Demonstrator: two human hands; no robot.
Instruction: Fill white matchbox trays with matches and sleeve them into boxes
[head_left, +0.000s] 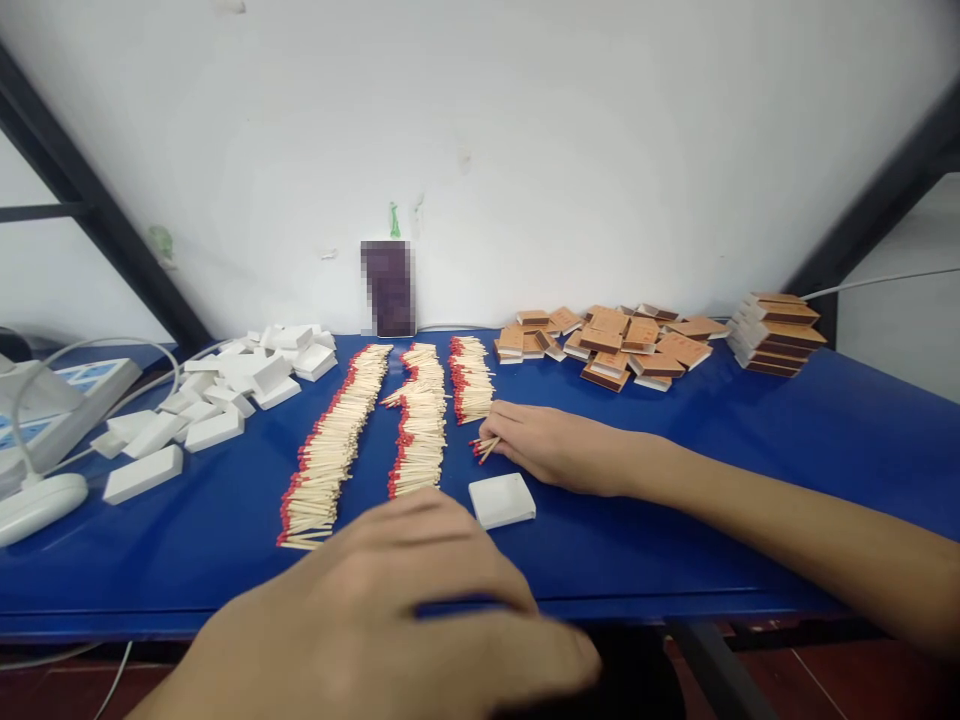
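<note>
My right hand (551, 440) is closed on several red-tipped matches (486, 447), whose heads stick out to the left of the fingertips. It rests on the table beside the near end of the shortest row of matches (471, 380). Just below it lies a white matchbox tray (502, 500); its inside is hard to make out. Large and blurred in the foreground, my left hand (375, 600) is above the table's front edge, thumb apart from the bent fingers, with nothing visible in it. Two longer match rows, a middle one (420, 425) and a left one (334, 450), lie beyond it.
White trays (240, 375) are heaped at the left. Brown matchbox sleeves (607, 335) lie in a pile at the back, with a stack of matchboxes (776, 335) at the far right. A dark phone-like slab (394, 290) leans on the wall. Cables and a power strip (71, 400) occupy the left end.
</note>
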